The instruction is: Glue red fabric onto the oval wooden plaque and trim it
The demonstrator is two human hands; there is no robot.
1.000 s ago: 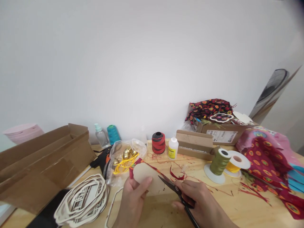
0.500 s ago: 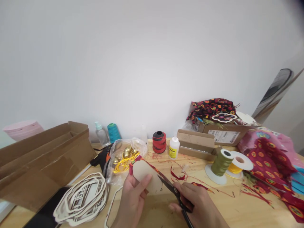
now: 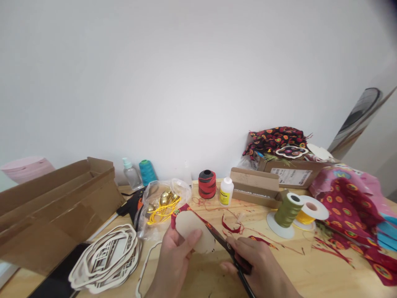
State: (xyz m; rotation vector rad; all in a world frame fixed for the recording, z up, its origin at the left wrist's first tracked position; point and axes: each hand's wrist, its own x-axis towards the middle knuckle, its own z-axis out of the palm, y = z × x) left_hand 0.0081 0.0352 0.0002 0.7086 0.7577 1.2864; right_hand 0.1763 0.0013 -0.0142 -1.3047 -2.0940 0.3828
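My left hand [image 3: 177, 256] pinches a pale, rounded flat board [image 3: 196, 232], thumb on its face. Red patterned fabric [image 3: 185, 208] lies behind the board and sticks out along its upper edge. Black-handled scissors [image 3: 231, 251] are gripped in my right hand [image 3: 256, 265]. Their blades reach the fabric strip at the board's right edge. How far the blades are apart is hard to make out. Cut red scraps [image 3: 231, 225] and loose red threads lie on the table beyond my right hand.
Pale cut-out frames [image 3: 107, 260] are stacked left, by a long cardboard box [image 3: 58, 215]. A plastic bag with gold bells [image 3: 165, 198] lies behind my left hand. Red-black thread [image 3: 207, 184], a white bottle [image 3: 226, 192], an olive spool [image 3: 289, 210] and patterned cloth [image 3: 350, 207] stand behind and right.
The board has turned slightly in my left hand, and the fabric's upper edge shows more. The scissors' blades appear closer together along the fabric. The whole view has shifted a little.
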